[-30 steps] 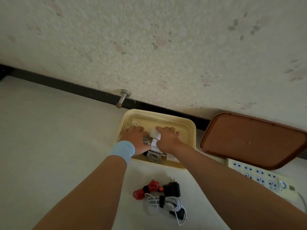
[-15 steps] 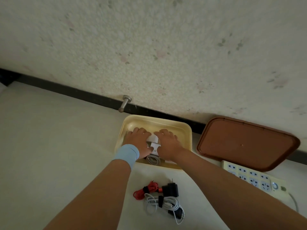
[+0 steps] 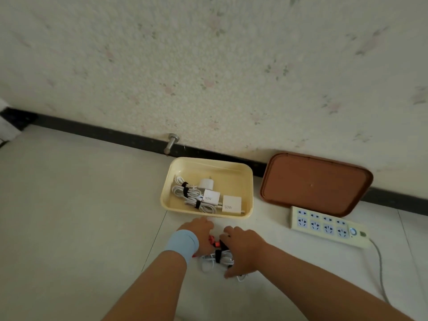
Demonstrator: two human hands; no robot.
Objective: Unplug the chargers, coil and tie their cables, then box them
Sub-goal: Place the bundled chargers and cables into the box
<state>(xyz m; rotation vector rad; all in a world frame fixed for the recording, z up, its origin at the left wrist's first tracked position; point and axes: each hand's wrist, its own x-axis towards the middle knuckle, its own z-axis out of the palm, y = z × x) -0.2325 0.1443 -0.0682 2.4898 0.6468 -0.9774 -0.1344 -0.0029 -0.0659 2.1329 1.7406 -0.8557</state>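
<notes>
- I take the yellow box (image 3: 249, 179) as my landmark; it sits open on the pale floor against the dark baseboard (image 3: 92, 132).
- Inside the box, toward its left and near side, I count three white chargers: a small one (image 3: 206, 183) farthest back, one marked 90W (image 3: 211, 197) in the middle, one marked 120W (image 3: 231, 204) nearest the front wall.
- Their white coiled cables (image 3: 185, 190) lie left of the blocks, each bound by a black tie (image 3: 184, 184).
- The box's right half shows bare yellow bottom.
- Just in front of the box, my left hand (image 3: 198, 230), blue wristband (image 3: 182, 243) on the wrist, rests palm-down on a red cable bundle (image 3: 212, 240). Its fingers are hidden, so I cannot tell whether they grip.
- My right hand (image 3: 243, 247) lies beside it, also in front of the box, fingers spread and curled down over a black charger (image 3: 223, 243) and a white cable coil (image 3: 223, 258) with a black tie; thumb near the floor. Grip not confirmed.
- Right of the box, a brown lid (image 3: 315, 181) leans against the wall.
- In front of the lid, right of the box, lies a white power strip (image 3: 326, 225) with nothing plugged in; its grey cord (image 3: 379, 269) runs toward me.
- Behind the box's left corner, a metal door stop (image 3: 171, 142) sticks out from the baseboard.
</notes>
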